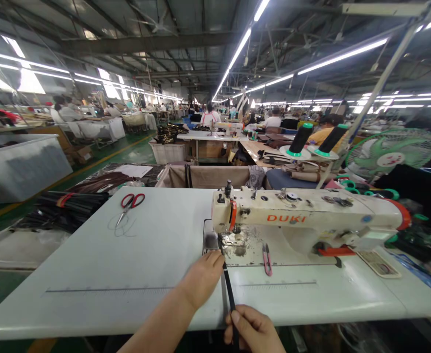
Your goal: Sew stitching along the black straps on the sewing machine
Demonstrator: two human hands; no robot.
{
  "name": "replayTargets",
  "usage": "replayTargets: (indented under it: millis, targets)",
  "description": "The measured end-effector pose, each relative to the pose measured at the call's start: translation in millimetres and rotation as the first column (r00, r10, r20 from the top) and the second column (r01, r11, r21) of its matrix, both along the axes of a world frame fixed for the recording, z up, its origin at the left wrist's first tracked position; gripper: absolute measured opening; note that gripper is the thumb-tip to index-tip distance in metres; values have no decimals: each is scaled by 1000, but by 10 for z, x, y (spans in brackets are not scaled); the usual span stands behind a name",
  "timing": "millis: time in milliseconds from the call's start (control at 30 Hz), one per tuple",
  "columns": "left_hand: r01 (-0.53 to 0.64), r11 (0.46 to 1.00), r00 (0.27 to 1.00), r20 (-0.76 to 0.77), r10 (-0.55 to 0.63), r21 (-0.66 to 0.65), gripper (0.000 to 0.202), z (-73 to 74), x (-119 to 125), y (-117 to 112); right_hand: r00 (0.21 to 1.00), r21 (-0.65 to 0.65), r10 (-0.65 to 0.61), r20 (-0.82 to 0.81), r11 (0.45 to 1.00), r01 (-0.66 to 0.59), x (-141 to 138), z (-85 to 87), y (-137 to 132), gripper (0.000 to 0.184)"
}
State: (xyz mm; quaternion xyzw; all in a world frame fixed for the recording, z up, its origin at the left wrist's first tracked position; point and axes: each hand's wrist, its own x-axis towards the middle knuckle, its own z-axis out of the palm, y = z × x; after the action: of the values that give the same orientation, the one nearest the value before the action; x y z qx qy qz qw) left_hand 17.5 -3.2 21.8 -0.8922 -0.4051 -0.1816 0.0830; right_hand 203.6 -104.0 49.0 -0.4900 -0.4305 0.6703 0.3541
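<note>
A narrow black strip [229,289] runs from the needle area of a white sewing machine [303,218] back toward me over the white table [134,260]. My left hand [203,277] lies on the table just left of the needle, fingers pressed together on the strip's far end. My right hand [250,328] is at the table's front edge, fingers pinched on the strip's near end.
Red-handled scissors [130,205] lie at the table's back left, pink thread snips [267,259] on the machine bed. Black thread cones [300,139] stand behind, a green fan [394,149] at right. Dark strips [64,208] are piled left. Other workers sit far off.
</note>
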Motion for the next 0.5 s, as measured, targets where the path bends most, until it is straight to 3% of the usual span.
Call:
replayTargets:
  millis: [167,333,500]
  targets:
    - [20,999,1000,-20,-21,-45,26,4,-40,7,999,2,-33,20,999,33,20,78,-95,60]
    - [20,999,1000,9,-20,-31,29,-52,-49,10,999,-32,-33,-2,999,33,32,49,-133,61]
    - [6,1000,1000,3,-6,-19,33,-13,-20,-6,1000,-43,-6,4,999,6,41,15,-144,62]
